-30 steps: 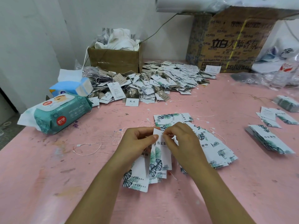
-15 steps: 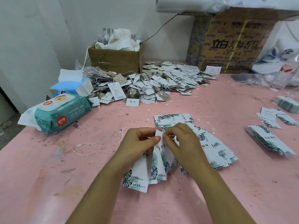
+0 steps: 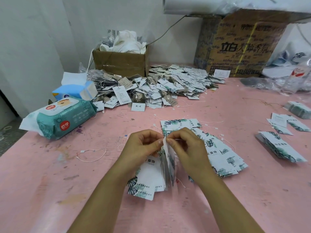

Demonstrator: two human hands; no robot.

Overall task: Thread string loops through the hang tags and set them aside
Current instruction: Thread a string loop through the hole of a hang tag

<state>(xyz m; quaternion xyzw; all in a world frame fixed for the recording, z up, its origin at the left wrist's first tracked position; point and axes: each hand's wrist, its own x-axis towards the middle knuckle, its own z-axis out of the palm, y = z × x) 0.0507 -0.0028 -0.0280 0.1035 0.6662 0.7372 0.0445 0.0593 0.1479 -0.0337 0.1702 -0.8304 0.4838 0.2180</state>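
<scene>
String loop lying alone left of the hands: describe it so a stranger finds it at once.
On the pink table, find the teal wipes pack at the left. Nearer the person than that pack, left of the left hand, a thin white string loop lies on bare pink. Unlike the strings by the fanned tags, it lies alone, touching no tag.

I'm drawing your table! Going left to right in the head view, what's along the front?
Wipes pack, loose string loop, left hand gripping a tag bundle, right hand, fanned tags, tag stack.

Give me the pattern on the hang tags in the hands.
The hang tags: white, green leaf print, black lettering; head view.
</scene>
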